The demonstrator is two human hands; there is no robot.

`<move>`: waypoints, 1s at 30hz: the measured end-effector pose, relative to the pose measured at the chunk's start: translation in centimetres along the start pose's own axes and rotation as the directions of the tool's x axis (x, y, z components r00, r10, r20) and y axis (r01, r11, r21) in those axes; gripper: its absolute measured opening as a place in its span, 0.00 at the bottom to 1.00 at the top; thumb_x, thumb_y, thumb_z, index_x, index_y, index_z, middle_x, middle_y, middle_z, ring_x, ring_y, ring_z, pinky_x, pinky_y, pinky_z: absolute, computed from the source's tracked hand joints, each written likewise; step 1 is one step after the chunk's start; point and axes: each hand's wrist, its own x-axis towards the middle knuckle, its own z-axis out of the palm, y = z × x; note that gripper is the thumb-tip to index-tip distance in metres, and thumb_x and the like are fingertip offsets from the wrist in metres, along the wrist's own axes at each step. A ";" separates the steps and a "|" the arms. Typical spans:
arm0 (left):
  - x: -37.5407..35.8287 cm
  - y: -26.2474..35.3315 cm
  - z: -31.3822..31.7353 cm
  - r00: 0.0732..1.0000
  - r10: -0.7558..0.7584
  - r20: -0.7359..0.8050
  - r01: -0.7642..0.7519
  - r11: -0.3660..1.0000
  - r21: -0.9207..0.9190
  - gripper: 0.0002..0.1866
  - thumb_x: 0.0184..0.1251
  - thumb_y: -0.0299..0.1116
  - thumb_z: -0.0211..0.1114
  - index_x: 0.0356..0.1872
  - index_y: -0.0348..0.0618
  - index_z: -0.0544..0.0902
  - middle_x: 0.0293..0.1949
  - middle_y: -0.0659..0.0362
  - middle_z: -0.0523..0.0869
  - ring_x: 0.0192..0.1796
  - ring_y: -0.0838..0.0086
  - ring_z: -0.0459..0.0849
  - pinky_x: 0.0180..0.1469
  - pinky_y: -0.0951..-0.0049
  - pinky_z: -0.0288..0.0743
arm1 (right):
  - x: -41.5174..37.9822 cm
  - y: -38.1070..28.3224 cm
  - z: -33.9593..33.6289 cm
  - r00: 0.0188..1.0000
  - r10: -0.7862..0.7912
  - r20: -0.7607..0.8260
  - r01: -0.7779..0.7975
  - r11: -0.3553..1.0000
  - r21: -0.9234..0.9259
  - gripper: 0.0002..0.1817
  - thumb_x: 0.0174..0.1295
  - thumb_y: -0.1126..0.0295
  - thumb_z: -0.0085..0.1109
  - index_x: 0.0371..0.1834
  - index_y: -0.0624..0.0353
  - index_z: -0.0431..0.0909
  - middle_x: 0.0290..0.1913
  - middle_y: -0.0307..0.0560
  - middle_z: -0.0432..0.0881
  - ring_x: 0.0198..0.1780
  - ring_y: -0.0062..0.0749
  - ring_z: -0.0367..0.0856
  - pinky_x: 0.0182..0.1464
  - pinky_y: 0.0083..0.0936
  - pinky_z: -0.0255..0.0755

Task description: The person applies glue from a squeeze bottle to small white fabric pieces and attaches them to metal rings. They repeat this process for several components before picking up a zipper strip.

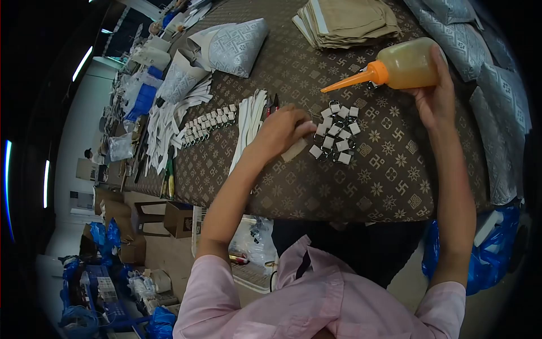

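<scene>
My right hand [436,101] is wrapped round a squeeze bottle [409,63] of yellowish liquid, held tilted above the table with its long orange nozzle [355,77] pointing left. Low over the tabletop, my left hand [287,129] has its fingers curled together; what is between them, if anything, is hidden. Under it lies a small tan strip [294,150]. Just right of its fingertips is a cluster of metal rings with pale fabric tabs [337,133]. White strips [248,124] lie on its left, beside a dark-tipped tool with red handles [273,105].
The table [384,192] has a dark patterned cover. More tabbed rings [209,123] sit in rows at left, near loose white strips [166,135]. Brown fabric pieces [353,22] are stacked at the back. Silver patterned pieces [237,45] lie behind; others [499,130] line the right edge.
</scene>
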 end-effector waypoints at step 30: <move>2.8 -0.9 0.7 0.909 -0.381 -0.168 0.314 0.892 -0.325 0.07 0.53 0.27 0.62 0.31 0.34 0.81 0.27 0.50 0.82 0.33 0.60 0.82 0.38 0.65 0.73 | -0.7 -0.3 0.6 1.000 0.019 -0.015 -0.018 0.998 0.054 0.26 0.64 0.57 0.51 0.58 0.66 0.64 0.52 0.49 0.73 0.55 0.34 0.73 0.58 0.32 0.70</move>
